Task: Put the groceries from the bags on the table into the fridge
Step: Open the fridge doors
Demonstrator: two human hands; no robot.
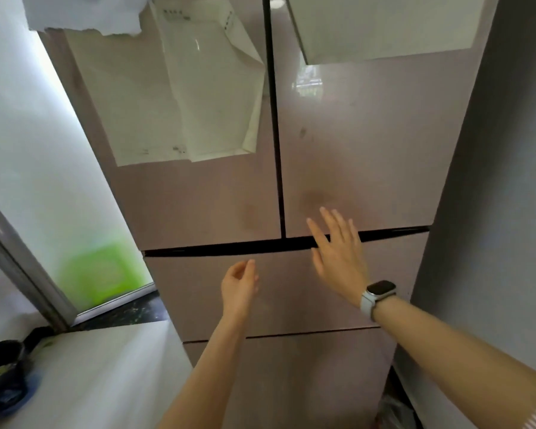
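A tall pink-beige fridge [353,144] fills the view, with two upper doors, a drawer front below them and another lower down, all shut. My right hand [338,249], with a white-strapped watch on its wrist, is spread open over the dark gap under the right upper door. My left hand [239,286] hovers in front of the upper drawer with loosely curled fingers and holds nothing. A dark bag [3,376] with something green inside lies on the white table at the lower left.
The white table [106,376] stands left of the fridge. White sheets [174,97] are stuck on the upper doors. A grey wall [492,181] flanks the fridge on the right. A white wall, a grey frame and a green blurred shape [99,274] lie to the left.
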